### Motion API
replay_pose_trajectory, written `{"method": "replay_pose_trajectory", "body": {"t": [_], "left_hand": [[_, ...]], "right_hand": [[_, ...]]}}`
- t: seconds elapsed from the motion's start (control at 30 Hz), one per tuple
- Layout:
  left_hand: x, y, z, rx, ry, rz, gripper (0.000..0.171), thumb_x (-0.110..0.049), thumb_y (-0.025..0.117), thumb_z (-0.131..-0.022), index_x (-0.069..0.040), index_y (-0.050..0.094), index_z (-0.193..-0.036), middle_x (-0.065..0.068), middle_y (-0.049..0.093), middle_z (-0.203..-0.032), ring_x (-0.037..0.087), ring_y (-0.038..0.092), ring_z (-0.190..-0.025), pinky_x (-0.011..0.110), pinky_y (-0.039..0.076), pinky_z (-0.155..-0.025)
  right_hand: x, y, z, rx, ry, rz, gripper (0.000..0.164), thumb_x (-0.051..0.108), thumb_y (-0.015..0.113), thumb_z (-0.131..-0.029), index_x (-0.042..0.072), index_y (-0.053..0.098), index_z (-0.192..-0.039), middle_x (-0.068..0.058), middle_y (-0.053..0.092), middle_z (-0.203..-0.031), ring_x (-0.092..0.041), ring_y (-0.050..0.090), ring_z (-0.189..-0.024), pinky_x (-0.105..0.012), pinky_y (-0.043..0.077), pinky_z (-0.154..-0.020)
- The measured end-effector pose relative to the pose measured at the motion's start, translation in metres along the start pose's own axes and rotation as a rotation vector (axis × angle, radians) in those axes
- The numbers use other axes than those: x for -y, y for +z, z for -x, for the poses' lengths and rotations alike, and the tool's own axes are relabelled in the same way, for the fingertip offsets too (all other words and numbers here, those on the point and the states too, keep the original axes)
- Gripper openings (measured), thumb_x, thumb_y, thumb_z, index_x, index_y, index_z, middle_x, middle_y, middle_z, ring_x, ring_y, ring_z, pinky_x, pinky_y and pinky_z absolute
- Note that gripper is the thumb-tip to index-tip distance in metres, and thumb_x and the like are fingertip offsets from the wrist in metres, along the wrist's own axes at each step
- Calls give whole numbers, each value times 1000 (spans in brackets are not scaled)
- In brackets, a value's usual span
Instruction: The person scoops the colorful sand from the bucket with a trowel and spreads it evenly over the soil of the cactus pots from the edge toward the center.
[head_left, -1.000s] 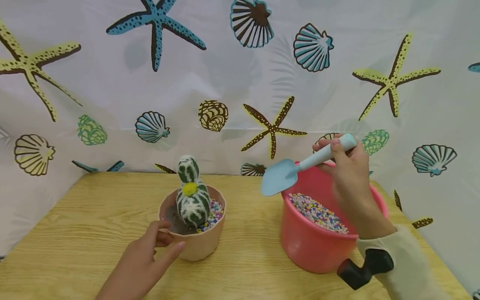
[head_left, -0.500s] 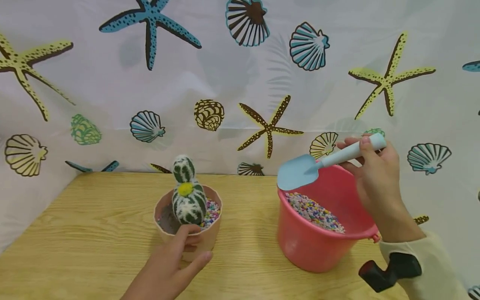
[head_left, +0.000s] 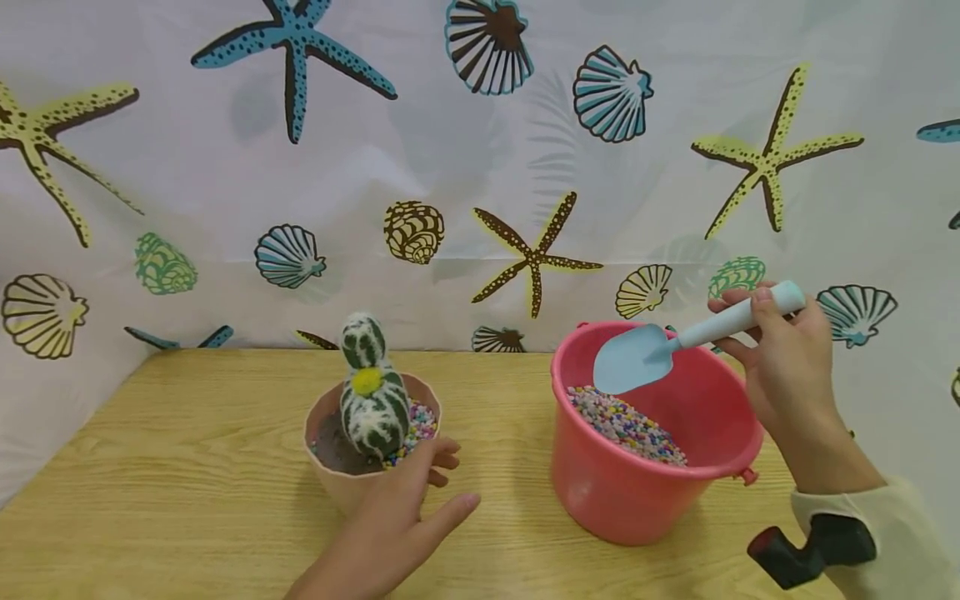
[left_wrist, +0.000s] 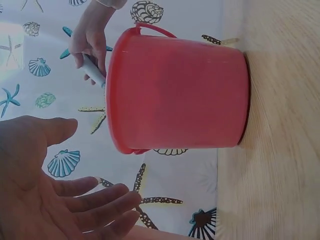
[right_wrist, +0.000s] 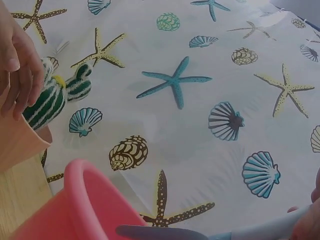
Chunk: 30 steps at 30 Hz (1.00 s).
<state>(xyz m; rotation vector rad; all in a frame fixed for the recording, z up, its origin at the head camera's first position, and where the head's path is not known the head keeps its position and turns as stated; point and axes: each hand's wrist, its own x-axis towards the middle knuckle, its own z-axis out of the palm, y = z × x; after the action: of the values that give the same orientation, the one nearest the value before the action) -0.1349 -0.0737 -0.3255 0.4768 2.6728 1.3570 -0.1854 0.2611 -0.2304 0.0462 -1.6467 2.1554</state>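
Observation:
My right hand point(head_left: 795, 358) grips the handle of a light blue toy shovel point(head_left: 637, 358), its blade hanging over the pink bucket point(head_left: 630, 500). Inside the bucket lies a heap of small multicoloured pebbles point(head_left: 626, 425). My left hand point(head_left: 397, 517), fingers loosely spread and holding nothing, is in front of the peach flowerpot point(head_left: 330, 475) and covers its right front side. In the pot stands a cactus point(head_left: 373, 408) with a yellow flower; grey soil shows on its left, coloured pebbles on its right. The left wrist view has the left hand point(left_wrist: 65, 190) apart from the bucket point(left_wrist: 180, 95).
A wooden table point(head_left: 187, 483) carries the pot and bucket, with a gap of bare wood between them. Behind stands a white cloth point(head_left: 435, 150) printed with starfish and shells. A black wrist device point(head_left: 813, 550) sits on the right sleeve.
My left hand has moved right across the front of the flowerpot. The right hand has carried the shovel rightward, and its blade has come from the bucket's left rim to over its opening.

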Motion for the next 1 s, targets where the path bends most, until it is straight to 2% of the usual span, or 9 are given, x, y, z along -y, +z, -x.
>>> {"method": "replay_pose_trajectory", "body": {"t": [0.2, 0.33, 0.43, 0.47, 0.6, 0.67, 0.77, 0.87, 1.0], "left_hand": [[-12, 7, -11, -2, 46, 45, 57, -50, 56, -92, -15, 42, -135, 4, 52, -131, 20, 52, -116, 45, 47, -92], [-17, 12, -22, -22, 71, 37, 59, -49, 57, -92, -14, 42, -137, 5, 50, -134, 21, 51, -118, 46, 46, -95], [-20, 16, -31, -37, 106, 28, 62, -48, 57, -93, -11, 40, -139, 8, 48, -136, 25, 50, -120, 47, 45, -96], [-20, 18, -34, -43, 118, 28, 62, -47, 57, -93, -10, 40, -140, 10, 47, -137, 26, 49, -121, 48, 45, -96], [-21, 23, -47, -49, 157, 44, 66, -43, 58, -93, -5, 37, -142, 15, 44, -140, 31, 48, -123, 49, 43, -99], [-21, 25, -54, -40, 156, 40, 68, -43, 59, -92, -6, 35, -144, 15, 43, -142, 31, 47, -126, 49, 42, -102], [-22, 28, -63, -23, 171, 21, 71, -45, 59, -92, -6, 32, -146, 15, 41, -143, 32, 46, -128, 49, 42, -103], [-23, 31, -71, -23, 200, 12, 73, -43, 60, -91, -5, 31, -147, 16, 41, -143, 32, 44, -130, 50, 41, -103], [-25, 33, -79, -34, 223, 7, 78, -44, 63, -88, -7, 30, -148, 16, 40, -144, 30, 40, -133, 51, 39, -105]], "right_hand": [[-9, -11, -3, -50, 39, 72, 17, 25, 47, -98, 16, 40, -110, -1, 54, -105, -10, 63, -94, -22, 57, -68], [-17, -16, -6, -79, 65, 137, 14, 26, 46, -99, 19, 39, -110, 1, 54, -105, -9, 61, -94, -20, 56, -68], [-24, -16, -9, -92, 86, 212, 11, 24, 43, -101, 20, 38, -109, 4, 55, -103, -8, 60, -94, -17, 55, -70], [-26, -16, -10, -93, 96, 242, 10, 24, 42, -101, 20, 37, -110, 5, 55, -103, -7, 59, -94, -20, 55, -74], [-34, -13, -13, -82, 130, 347, 24, 24, 40, -102, 13, 35, -124, 7, 54, -102, -6, 58, -94, -25, 53, -85], [-37, -12, -14, -74, 144, 385, 31, 24, 39, -103, 10, 32, -129, 8, 53, -101, -6, 58, -93, -27, 51, -89], [-41, -11, -16, -71, 155, 397, 25, 22, 39, -103, 11, 34, -125, 10, 55, -95, -5, 58, -92, -20, 54, -81], [-44, -9, -18, -64, 156, 388, 10, 20, 39, -102, 17, 36, -112, 12, 56, -89, -4, 57, -91, -13, 52, -69], [-47, -4, -19, -27, 146, 423, 12, 21, 43, -101, 14, 39, -109, 12, 56, -88, -3, 56, -91, -14, 51, -68]]}}
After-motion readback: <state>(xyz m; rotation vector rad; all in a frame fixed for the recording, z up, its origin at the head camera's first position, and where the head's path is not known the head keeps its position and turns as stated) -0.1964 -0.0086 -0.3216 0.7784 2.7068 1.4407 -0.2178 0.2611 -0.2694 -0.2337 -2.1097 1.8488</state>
